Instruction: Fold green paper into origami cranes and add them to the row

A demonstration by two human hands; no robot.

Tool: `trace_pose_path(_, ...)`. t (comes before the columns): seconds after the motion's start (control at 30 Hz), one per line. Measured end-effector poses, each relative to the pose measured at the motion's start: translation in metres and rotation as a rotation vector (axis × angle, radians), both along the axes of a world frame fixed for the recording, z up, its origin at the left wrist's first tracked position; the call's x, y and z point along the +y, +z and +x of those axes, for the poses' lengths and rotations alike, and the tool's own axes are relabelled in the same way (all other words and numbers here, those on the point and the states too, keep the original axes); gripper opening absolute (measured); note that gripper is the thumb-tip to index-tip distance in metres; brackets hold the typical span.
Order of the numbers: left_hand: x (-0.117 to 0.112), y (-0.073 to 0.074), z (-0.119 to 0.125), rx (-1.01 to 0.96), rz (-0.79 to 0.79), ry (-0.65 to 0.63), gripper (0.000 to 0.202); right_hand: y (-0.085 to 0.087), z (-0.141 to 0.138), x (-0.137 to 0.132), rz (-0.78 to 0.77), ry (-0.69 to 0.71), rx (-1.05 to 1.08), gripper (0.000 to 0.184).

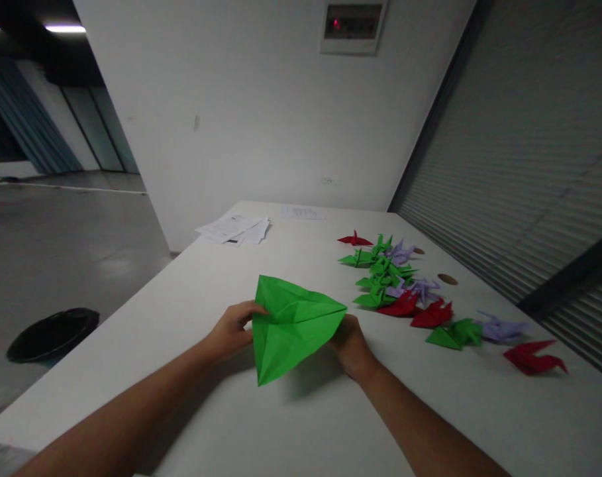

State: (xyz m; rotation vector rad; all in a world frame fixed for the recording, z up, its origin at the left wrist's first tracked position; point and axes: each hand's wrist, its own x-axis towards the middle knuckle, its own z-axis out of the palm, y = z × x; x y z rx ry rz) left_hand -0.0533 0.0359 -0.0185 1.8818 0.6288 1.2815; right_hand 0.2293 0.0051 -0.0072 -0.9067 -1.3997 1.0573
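A sheet of green origami paper [293, 321], creased and partly folded, is held up over the white table between my two hands. My left hand [234, 329] pinches its left edge, with the thumb and fingers on either side. My right hand [351, 344] grips the paper near its right corner; most of those fingers are hidden behind the sheet. To the right lies a group of folded paper cranes: green cranes [380, 271], red cranes [432, 313] and purple cranes [502, 327].
Printed papers [231, 228] lie at the table's far left, and another sheet [302, 212] is by the wall. A black-lined bin [52, 334] stands on the floor to the left. Blinds [519, 152] run along the right side. Round holes [447, 279] mark the table's right edge.
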Motion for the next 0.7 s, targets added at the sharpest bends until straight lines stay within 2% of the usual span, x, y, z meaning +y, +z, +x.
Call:
trace_pose_path(0.3, 0.0, 0.002, -0.002, 0.088, 0.124, 0.009, 0.032, -0.002, -0.004, 0.001, -0.027, -0.019, 0.013, 0.026)
trace_pose_path(0.5, -0.002, 0.007, -0.002, 0.145, 0.23, 0.055, 0.014, -0.007, 0.0, 0.004, -0.005, -0.004, -0.045, 0.021)
trace_pose_path(0.7, -0.008, 0.015, 0.003, 0.122, 0.29, 0.031, 0.007, 0.0, -0.002, 0.0, 0.005, 0.069, -0.091, 0.022)
